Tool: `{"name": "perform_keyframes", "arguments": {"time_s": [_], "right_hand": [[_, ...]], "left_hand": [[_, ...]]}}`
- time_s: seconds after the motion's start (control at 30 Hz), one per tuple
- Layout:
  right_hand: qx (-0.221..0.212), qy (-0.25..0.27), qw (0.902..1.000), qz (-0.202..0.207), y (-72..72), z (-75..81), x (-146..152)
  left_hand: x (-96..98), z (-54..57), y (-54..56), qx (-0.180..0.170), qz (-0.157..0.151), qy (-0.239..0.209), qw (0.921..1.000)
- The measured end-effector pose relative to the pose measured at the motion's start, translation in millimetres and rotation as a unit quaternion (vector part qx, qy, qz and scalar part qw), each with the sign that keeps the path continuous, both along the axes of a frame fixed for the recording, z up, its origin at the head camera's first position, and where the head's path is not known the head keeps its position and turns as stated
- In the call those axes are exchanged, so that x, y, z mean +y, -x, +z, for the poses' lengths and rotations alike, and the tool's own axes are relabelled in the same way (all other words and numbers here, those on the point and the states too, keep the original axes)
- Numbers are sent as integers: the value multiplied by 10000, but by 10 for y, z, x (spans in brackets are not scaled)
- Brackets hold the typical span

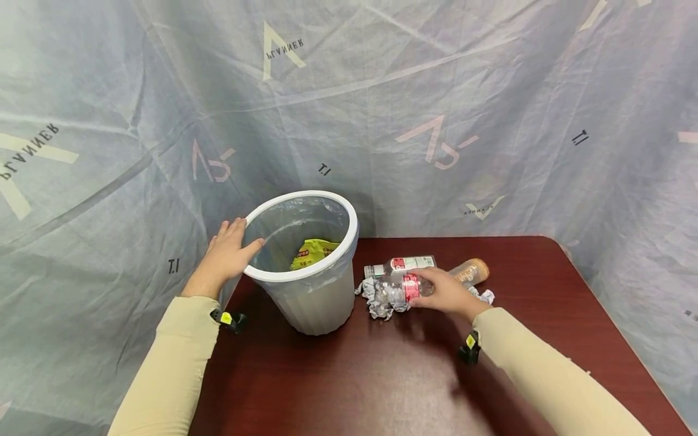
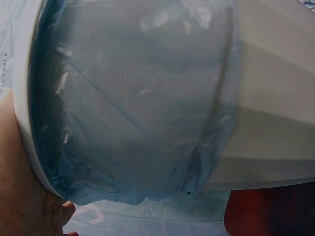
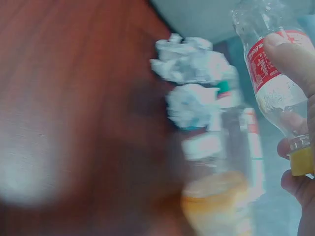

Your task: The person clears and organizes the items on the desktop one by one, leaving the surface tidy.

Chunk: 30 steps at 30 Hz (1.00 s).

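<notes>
My left hand (image 1: 225, 253) rests on the white rim of a grey trash bin (image 1: 322, 306), its thumb over the rim and its fingers fairly straight along the outer side. A clear bag lines the bin, and a yellow wrapper (image 1: 314, 253) lies inside. Above the other litter, my right hand (image 1: 444, 293) grips a clear plastic bottle (image 3: 280, 93) with a red label and a yellow cap. Beneath and beside it are crumpled paper balls (image 3: 189, 61), a second clear bottle (image 1: 412, 263) lying down, and an orange-ended bottle (image 1: 470, 272), partly behind the hand.
The dark red table (image 1: 371, 375) carries the bin at its left edge and the litter right of it. A grey printed cloth (image 1: 349, 121) hangs behind the table and along its sides.
</notes>
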State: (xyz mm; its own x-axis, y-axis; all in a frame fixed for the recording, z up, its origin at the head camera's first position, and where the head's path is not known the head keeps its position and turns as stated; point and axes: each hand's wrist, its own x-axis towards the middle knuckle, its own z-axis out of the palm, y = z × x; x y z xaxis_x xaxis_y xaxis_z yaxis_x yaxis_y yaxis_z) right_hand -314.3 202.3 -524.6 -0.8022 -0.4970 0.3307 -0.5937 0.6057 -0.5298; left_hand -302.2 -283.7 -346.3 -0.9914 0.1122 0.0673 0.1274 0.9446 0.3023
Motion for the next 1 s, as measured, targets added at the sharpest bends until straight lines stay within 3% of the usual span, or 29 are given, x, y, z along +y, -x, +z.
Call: {"name": "perform_keyframes", "arguments": {"time_s": [0.17, 0.4, 0.6, 0.83, 1.0], "right_hand": [[138, -246, 9993, -244, 149, 392, 29], [12, -565, 9975, -420, 339, 991, 42], [296, -629, 9955, -643, 465, 1435, -16], [410, -556, 9948, -747, 495, 1909, -272], [389, -527, 9949, -764, 521, 2120, -531]], "left_hand": [[-7, -22, -1, 7, 27, 2, 10000], [-17, -27, 0, 6, 35, -6, 10000], [-11, -18, -7, -47, 15, -21, 10000], [1, -12, -11, -103, 33, 2, 9999], [5, -5, -18, -82, 61, -13, 9999]]}}
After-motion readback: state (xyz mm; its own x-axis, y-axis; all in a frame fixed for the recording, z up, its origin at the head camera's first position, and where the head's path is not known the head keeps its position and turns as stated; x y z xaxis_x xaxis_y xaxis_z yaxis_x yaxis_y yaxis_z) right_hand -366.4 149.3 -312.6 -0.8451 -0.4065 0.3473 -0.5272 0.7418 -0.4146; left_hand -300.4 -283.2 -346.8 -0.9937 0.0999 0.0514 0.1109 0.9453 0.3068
